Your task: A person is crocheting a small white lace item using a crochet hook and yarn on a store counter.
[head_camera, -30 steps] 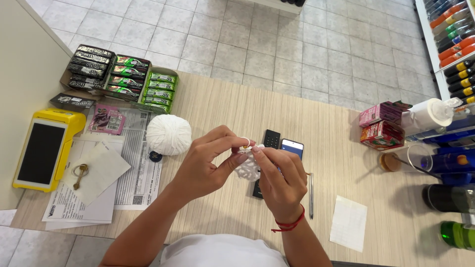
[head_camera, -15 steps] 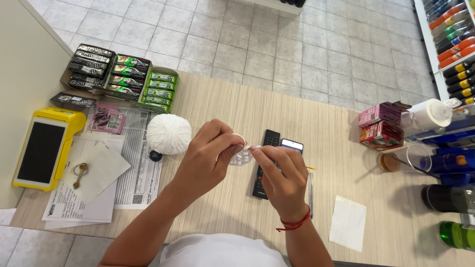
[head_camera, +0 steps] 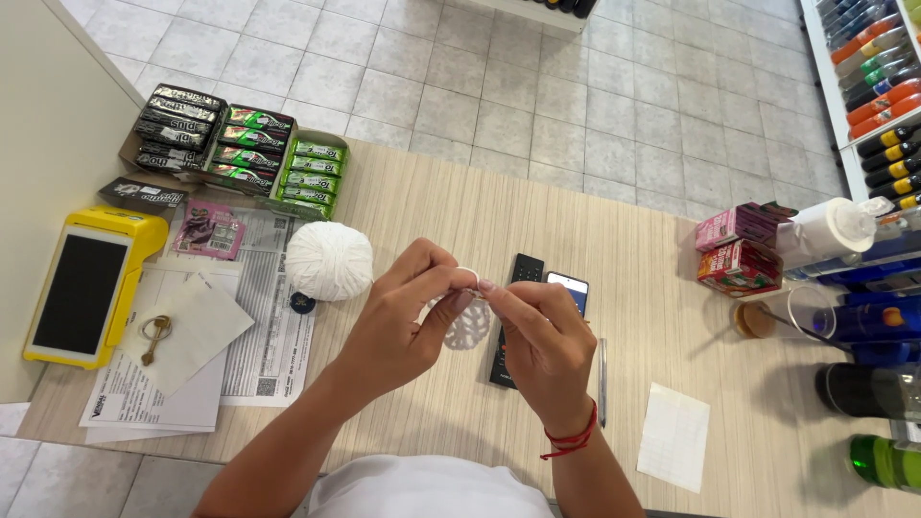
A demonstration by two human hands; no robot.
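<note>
Pale, wood-grained worktop [head_camera: 432,206] carries a round ball of white yarn [head_camera: 329,260] just left of the left hand [head_camera: 403,317]. Both grips pinch a small lacy white crochet piece [head_camera: 468,324] between them; right hand [head_camera: 542,345] meets it fingertip to fingertip.

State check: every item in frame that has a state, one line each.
left hand: pinching the small white crochet piece
right hand: pinching the same piece, red cord on wrist
round white yarn ball: wound, resting on the wooden counter
yellow card terminal: screen dark
smartphone: face up, screen lit
black remote: flat, partly hidden by hands
brass key: lying on papers
</note>
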